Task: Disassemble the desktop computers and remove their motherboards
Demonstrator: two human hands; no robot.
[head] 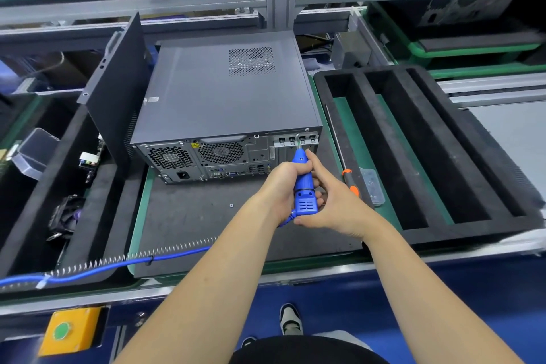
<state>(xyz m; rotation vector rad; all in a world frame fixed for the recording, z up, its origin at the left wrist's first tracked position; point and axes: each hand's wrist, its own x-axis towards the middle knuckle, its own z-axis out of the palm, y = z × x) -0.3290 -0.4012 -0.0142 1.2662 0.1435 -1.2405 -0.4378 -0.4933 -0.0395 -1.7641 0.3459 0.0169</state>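
Head view: on the counter's black mat the desktop computer (224, 103), a matte grey steel box, lies on its side. My left hand (283, 183) grips the blue plastic electric screwdriver (303, 183); my right hand (331, 201) wraps its ribbed rear. I should keep the bit square on the rear-panel screw.

The blue screwdriver (303, 183) bit's tip at the computer (224, 115) is too small to tell.

Black mat (192, 216) before the computer case (218, 97) lies open for approach. Upright side panel (118, 80) blocks the case's left flank. Coiled blue cable (124, 260) crosses the near-left corner. Foam tray (443, 233) borders the right.
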